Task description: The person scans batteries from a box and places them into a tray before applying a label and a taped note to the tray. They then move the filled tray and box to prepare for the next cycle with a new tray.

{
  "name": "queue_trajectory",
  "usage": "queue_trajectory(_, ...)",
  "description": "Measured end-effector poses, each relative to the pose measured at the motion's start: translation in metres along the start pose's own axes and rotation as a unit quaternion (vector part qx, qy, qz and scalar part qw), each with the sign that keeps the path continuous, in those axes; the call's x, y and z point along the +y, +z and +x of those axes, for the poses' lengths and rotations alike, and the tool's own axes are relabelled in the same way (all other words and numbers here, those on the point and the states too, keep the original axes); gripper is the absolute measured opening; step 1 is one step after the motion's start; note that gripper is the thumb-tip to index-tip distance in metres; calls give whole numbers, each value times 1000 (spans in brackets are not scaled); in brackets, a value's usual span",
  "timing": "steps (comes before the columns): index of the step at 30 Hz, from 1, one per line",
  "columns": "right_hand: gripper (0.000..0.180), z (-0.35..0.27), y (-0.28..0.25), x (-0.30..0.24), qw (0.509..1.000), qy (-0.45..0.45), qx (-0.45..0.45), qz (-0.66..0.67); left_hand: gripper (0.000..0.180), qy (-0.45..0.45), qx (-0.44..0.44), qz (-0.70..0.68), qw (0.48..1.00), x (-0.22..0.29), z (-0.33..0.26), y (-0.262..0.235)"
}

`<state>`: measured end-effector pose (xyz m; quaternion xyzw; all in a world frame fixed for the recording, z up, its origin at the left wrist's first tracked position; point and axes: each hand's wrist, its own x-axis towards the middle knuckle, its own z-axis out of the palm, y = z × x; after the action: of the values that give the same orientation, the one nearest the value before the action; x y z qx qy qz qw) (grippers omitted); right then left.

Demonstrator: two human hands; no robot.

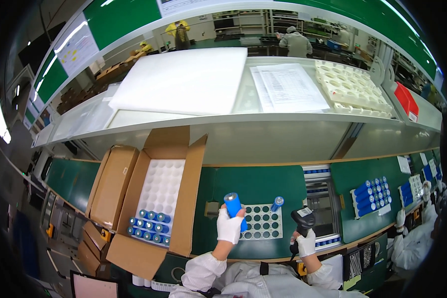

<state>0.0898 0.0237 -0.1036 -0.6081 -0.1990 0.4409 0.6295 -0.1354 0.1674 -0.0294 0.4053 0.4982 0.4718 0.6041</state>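
My left hand [228, 229], in a white glove with bare fingertips, is closed around a blue cylindrical battery cell [232, 204], tilted, one end up. More blue shows below my fingers. Just right of it lies a pale tray [263, 239] with rows of round holes, which look dark green inside. Another blue cell [277, 203] stands at the tray's far right corner. My right hand [306, 244], also gloved, grips a black handheld scanner [303, 218] by its handle, right of the tray. The scanner's head has a white label and is apart from the tray.
At left an open cardboard box [189, 208] holds a white foam insert [160, 186] and several blue cells. A closed carton [115, 186] is beside it. Rollers [323, 203] run right of the tray. Filled cell trays [371, 197] and another person's sleeve [414, 246] are farther right. A shelf [243, 118] spans above.
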Motion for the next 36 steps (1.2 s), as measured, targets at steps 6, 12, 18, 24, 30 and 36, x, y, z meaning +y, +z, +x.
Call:
queue_trajectory(6, 9, -29, 7, -24, 998, 13, -61, -4, 63, 395, -20, 239, 887, -8, -12, -12)
queue_trajectory(12, 13, -71, 21, -43, 984, 32, -165, -66, 65, 460, -20, 268, 847, -25, -34, -25)
queue_trajectory(18, 30, -76, 18, -19, 933, -135, -215, -254, 64, 454, -20, 271, 848, -33, -44, -29)
queue_trajectory(24, 33, -75, 35, -33, 886, -115, -271, -359, 54, 374, -20, 341, 862, -72, -27, -30)
queue_trajectory(30, 38, -67, 31, -3, 880, -90, -244, -397, 51, 328, -36, 327, 886, -125, -17, -25)
queue_trajectory(36, 39, -63, 9, 10, 877, -88, -190, -433, 49, 280, -58, 314, 905, -146, -23, -1)
